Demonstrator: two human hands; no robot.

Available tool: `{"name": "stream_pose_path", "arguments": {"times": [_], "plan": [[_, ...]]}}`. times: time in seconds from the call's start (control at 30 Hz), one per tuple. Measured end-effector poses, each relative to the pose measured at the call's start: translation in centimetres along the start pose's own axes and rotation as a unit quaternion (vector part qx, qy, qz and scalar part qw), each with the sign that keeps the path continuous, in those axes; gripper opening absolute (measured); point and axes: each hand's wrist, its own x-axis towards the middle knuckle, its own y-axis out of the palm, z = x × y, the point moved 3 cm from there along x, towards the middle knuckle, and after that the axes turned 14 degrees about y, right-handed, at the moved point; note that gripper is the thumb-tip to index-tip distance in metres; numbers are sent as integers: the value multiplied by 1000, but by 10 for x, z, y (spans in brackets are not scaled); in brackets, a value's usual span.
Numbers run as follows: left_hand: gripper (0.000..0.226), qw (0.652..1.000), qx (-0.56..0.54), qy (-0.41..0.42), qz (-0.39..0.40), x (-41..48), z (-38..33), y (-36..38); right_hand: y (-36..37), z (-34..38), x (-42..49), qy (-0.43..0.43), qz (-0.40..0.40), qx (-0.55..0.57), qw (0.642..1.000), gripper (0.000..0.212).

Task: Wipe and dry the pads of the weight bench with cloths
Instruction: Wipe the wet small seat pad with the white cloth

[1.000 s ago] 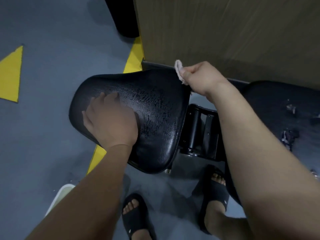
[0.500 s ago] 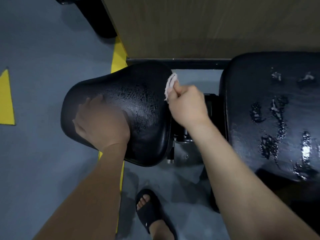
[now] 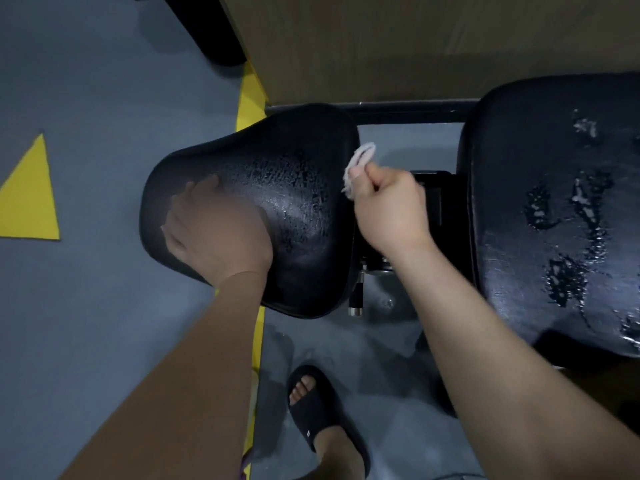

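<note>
Right hand point(image 3: 388, 209) pinches pale cloth point(image 3: 360, 161) at right edge of seat pad point(image 3: 294, 188); left hand point(image 3: 214, 230) lies flat on that pad, blurred. Cloth: light, limp, best bunched in the fist. Back pad point(image 3: 554, 220), rightward, wet, likely slick.

No text or number can be read. A white mark point(image 3: 308, 434) is seen on the black slipper point(image 3: 323, 401) (too small to be made out), a yellow triangle point(image 3: 32, 199) on the floor point(image 3: 86, 306).
</note>
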Motion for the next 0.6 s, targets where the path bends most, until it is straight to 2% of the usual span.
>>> {"name": "stream_pose_path", "arguments": {"times": [0.17,0.27,0.43,0.6], "plan": [[44,1000,3,-2,4,2,-1,-3,1,4,12,4,3,34,999,45],[44,999,-10,-11,40,2,-5,-9,2,-14,-11,16,5,78,997,20],[45,990,0,-13,139,7,-15,-29,-3,-22,-51,9,18,105,994,30],[51,976,-70,42,200,-32,-42,-34,-7,1,9,13,51,101,994,30]]}}
